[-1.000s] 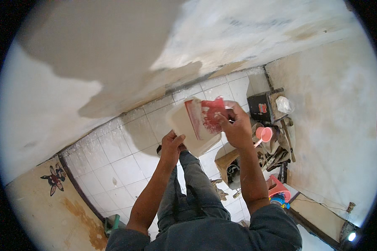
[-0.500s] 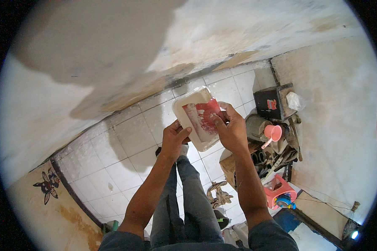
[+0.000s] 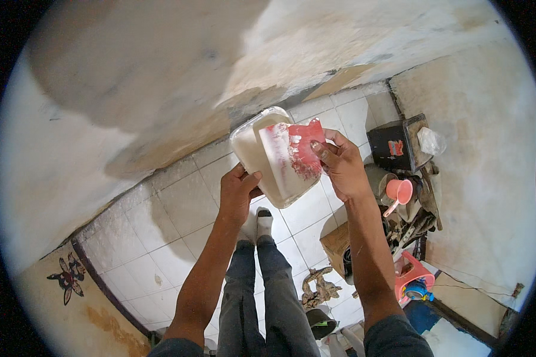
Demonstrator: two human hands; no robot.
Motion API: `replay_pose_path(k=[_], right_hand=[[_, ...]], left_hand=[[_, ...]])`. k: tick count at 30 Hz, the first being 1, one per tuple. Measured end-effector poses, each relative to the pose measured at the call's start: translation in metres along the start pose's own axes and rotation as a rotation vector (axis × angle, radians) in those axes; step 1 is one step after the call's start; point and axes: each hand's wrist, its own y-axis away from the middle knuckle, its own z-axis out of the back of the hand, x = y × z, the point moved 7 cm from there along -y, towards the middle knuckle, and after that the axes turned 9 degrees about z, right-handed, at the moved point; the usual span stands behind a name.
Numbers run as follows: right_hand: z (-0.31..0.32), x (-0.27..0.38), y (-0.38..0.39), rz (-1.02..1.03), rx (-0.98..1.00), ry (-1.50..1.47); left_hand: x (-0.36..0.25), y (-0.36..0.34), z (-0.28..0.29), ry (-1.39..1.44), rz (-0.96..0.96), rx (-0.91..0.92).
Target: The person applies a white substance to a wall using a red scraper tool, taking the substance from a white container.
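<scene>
My left hand [image 3: 239,189] grips the near left edge of a shallow whitish tray [image 3: 251,156], thumb over the rim. Pale, smooth paste coats the inside of the tray. In my right hand [image 3: 343,164] is a flat red scraper [image 3: 308,143], pinched with the thumb on top and the fingers behind. White paste covers the scraper's left edge and is smeared over its face. It lies tilted over the right part of the tray, hiding that side. Whether its edge touches the paste I cannot tell.
A stained, patchy wall [image 3: 178,77] rises just ahead, above a white tiled floor [image 3: 178,223]. To the right are a black box [image 3: 393,146], a pink dipper [image 3: 399,191], a cardboard box [image 3: 337,245] and a pink plastic stool [image 3: 412,275]. A crumpled rag [image 3: 320,290] lies near my feet.
The tray has shifted slightly up and to the left. My right hand has raised the scraper up and to the right, and more white paste shows along its left edge.
</scene>
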Motion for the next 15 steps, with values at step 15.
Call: replay_pose_path(k=[15], right_hand=[[0.010,-0.036,-0.060,-0.091,-0.180,-0.560]], left_hand=[[-0.021,-0.012,0.018,0.045,-0.130,0.013]])
